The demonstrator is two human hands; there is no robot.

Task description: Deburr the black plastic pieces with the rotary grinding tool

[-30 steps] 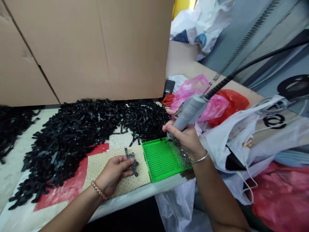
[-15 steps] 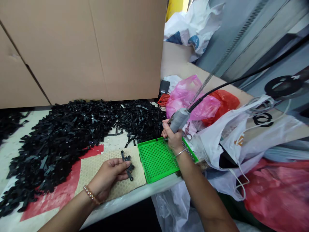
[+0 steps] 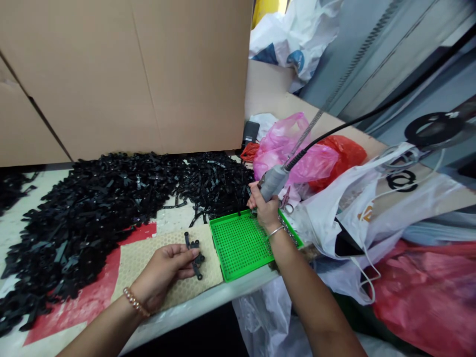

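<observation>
My left hand (image 3: pixel 163 272) rests on a beige honeycomb mat (image 3: pixel 148 258) and pinches a small cluster of black plastic parts (image 3: pixel 194 252) with its fingertips. My right hand (image 3: pixel 265 208) is closed around a grey corded screwdriver (image 3: pixel 272 182), tip down at the far edge of a green perforated tray (image 3: pixel 240 243). Small metal screws (image 3: pixel 292 237) lie along the tray's right side.
A big heap of black plastic parts (image 3: pixel 104 198) covers the table behind the mat, in front of a cardboard wall (image 3: pixel 130 74). Pink (image 3: pixel 293 148), red and white plastic bags (image 3: pixel 372 208) crowd the right side. The tool's black cable (image 3: pixel 372 111) runs up to the right.
My right hand has carried the screwdriver from over the tray's right side toward its far edge. My left hand has kept its hold on the black parts. The view has shifted slightly.
</observation>
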